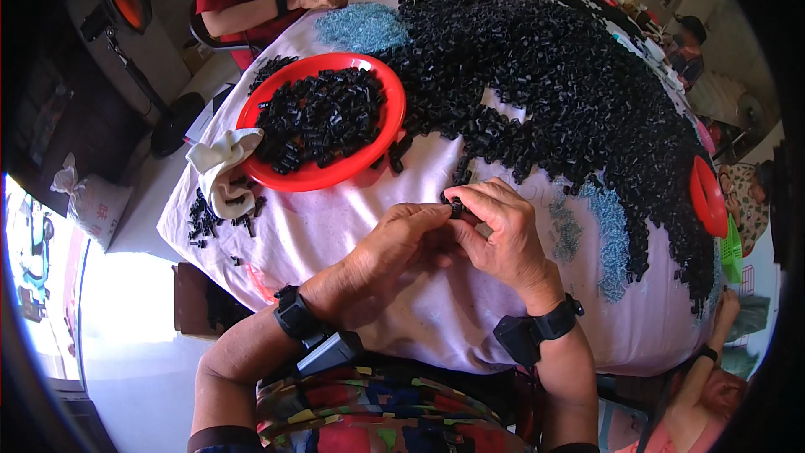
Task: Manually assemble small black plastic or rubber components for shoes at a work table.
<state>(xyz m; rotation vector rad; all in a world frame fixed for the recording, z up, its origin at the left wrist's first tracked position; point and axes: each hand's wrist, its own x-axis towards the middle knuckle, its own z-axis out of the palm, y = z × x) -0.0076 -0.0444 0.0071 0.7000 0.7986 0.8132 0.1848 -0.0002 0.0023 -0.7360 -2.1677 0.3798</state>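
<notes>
I have my two hands close together over the pale cloth [293, 256] near my edge of the table; my left hand [390, 243] and my right hand [507, 239] are both closed at the tips, pinching a small black part [456, 206] between them; I think I use just thumbs and fingertips because the part is so tiny; my fingers hide most of it, so I cannot tell if it is one piece or two.

The red bowl [397, 113] sits ahead of me on the left, full of black pieces [319, 117]; its rim likely stops them from rolling off; a white cloth thing [220, 168] lies over its edge, maybe to be out of my way; a few loose dark pieces [201, 216] lie below that.

The big black heap [545, 75] spreads past my hands, perhaps so everyone can reach it; shiny blue bits [608, 243] lie to the right of my right hand, in a patch beside the heap, which may make them easy to find; another person's arm [251, 17] rests across the table's far left side.
</notes>
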